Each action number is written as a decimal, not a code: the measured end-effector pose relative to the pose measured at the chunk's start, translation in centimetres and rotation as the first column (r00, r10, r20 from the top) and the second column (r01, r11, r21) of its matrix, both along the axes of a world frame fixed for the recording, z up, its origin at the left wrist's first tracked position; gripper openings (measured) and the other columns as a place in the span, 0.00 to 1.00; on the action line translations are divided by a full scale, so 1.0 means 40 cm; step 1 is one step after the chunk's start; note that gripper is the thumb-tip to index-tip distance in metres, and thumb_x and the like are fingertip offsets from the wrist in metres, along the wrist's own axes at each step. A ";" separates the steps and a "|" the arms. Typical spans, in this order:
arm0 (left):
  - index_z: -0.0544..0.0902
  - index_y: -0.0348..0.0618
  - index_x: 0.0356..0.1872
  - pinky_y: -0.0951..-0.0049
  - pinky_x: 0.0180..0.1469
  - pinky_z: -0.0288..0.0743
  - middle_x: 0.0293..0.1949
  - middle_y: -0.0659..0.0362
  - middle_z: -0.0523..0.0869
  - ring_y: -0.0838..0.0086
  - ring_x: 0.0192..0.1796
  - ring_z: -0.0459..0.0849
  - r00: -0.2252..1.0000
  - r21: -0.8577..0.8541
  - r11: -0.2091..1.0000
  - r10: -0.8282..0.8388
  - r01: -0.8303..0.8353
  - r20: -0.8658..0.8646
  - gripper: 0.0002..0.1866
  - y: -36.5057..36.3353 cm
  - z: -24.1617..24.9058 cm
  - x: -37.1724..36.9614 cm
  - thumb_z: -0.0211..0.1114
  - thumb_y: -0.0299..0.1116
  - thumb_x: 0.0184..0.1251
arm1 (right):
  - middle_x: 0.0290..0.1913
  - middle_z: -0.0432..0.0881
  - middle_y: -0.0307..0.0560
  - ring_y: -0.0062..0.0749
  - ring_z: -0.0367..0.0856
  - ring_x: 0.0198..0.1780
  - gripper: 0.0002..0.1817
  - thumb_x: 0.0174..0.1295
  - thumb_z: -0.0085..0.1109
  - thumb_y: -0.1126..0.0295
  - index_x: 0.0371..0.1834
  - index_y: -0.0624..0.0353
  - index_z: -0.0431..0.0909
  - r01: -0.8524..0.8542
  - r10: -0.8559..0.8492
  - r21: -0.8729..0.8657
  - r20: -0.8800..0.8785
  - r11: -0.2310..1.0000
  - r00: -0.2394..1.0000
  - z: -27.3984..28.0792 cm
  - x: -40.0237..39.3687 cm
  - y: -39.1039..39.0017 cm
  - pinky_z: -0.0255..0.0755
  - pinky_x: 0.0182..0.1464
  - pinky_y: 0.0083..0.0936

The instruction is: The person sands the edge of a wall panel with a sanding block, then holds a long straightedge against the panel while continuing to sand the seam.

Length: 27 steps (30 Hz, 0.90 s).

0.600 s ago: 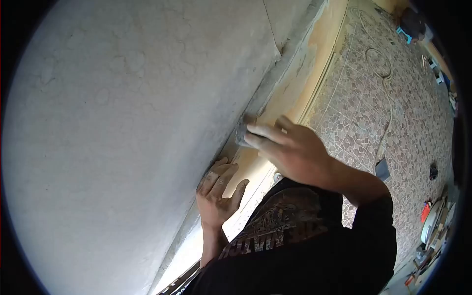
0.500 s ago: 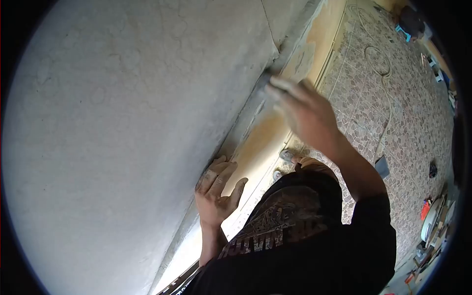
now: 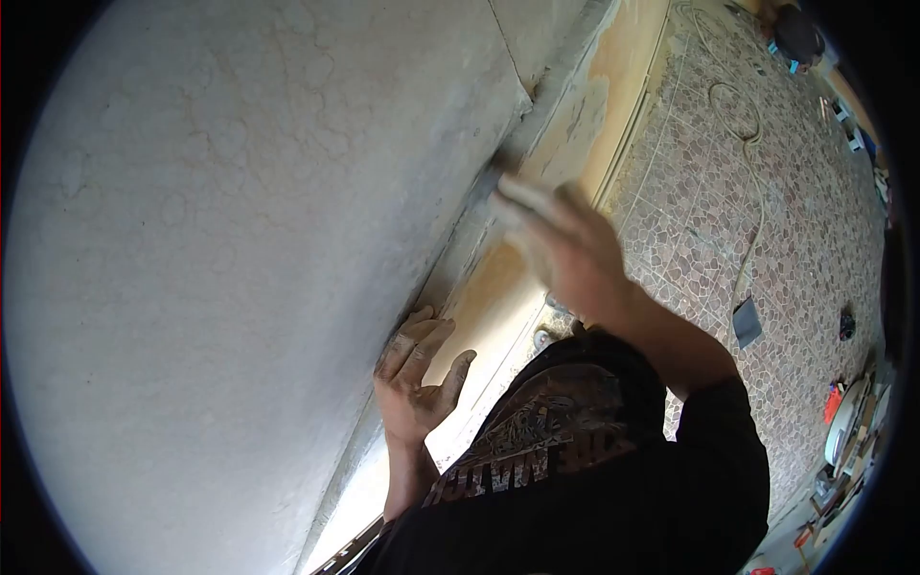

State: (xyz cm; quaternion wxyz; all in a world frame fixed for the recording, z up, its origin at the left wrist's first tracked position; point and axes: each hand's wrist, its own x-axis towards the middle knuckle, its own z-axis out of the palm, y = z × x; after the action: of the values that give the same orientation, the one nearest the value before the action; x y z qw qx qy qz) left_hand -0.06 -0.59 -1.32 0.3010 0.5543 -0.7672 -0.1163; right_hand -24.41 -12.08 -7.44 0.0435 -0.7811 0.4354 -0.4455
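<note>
A large pale slab (image 3: 220,249) with a smooth, faintly marked surface fills the left side. Along its lower edge runs a grey, dusty strip (image 3: 465,244). My left hand (image 3: 414,369) rests against this edge, dusty fingers spread a little and thumb held apart, gripping nothing. Further up the edge is my right hand (image 3: 565,240), smeared by motion, its whitened fingers reaching to the strip. A small dark piece (image 3: 494,177) shows at those fingertips; blur hides what it is.
Beyond the yellowish panel (image 3: 508,278) lies a stone-patterned floor (image 3: 700,192). A hose or cable (image 3: 757,192) loops across it near a dark flat sheet (image 3: 747,323). Assorted items (image 3: 848,431) stand along the right edge. A person (image 3: 797,36) is at the top right.
My right hand has moved down and left along the slab's edge, the dark piece moving with it. My left hand stays at the edge. The view has shifted slightly.
</note>
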 end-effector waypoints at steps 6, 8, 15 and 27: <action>0.93 0.40 0.50 0.54 0.65 0.85 0.50 0.50 0.94 0.50 0.63 0.91 0.999 0.007 0.999 0.032 -0.032 0.018 0.22 0.007 0.000 0.000 0.87 0.36 0.56 | 0.71 0.84 0.42 0.35 0.81 0.46 0.21 0.71 0.67 0.70 0.68 0.53 0.86 0.000 0.004 -0.096 0.042 0.995 0.999 -0.034 -0.009 -0.023 0.80 0.46 0.27; 0.93 0.40 0.50 0.54 0.65 0.85 0.50 0.50 0.94 0.51 0.63 0.91 1.000 -0.007 1.000 0.019 -0.019 0.013 0.21 0.001 0.007 -0.006 0.86 0.36 0.56 | 0.71 0.83 0.42 0.35 0.81 0.46 0.22 0.73 0.66 0.69 0.69 0.53 0.85 0.170 -0.160 -0.177 0.071 0.970 0.985 -0.032 -0.053 -0.093 0.79 0.47 0.26; 0.93 0.40 0.51 0.54 0.65 0.85 0.50 0.50 0.94 0.50 0.63 0.91 1.000 0.022 1.000 0.020 -0.021 0.006 0.21 -0.003 0.005 -0.005 0.86 0.36 0.56 | 0.73 0.82 0.39 0.31 0.80 0.44 0.20 0.74 0.61 0.72 0.68 0.52 0.86 -0.387 0.391 -0.151 0.002 0.910 0.920 -0.043 0.063 0.078 0.80 0.46 0.25; 0.94 0.41 0.50 0.54 0.66 0.85 0.50 0.50 0.94 0.51 0.63 0.91 0.999 0.018 0.999 0.033 -0.034 0.018 0.21 -0.001 0.001 -0.003 0.86 0.36 0.57 | 0.71 0.82 0.51 0.49 0.85 0.54 0.24 0.72 0.63 0.76 0.71 0.57 0.83 -0.111 0.154 0.193 -0.223 0.975 0.962 0.090 -0.027 0.055 0.88 0.42 0.32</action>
State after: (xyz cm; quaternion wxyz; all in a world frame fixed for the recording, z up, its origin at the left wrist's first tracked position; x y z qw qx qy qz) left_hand -0.16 -0.63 -1.29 0.2912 0.5707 -0.7594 -0.1133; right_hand -25.50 -9.87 -3.84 0.0909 -0.8491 0.4221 -0.3043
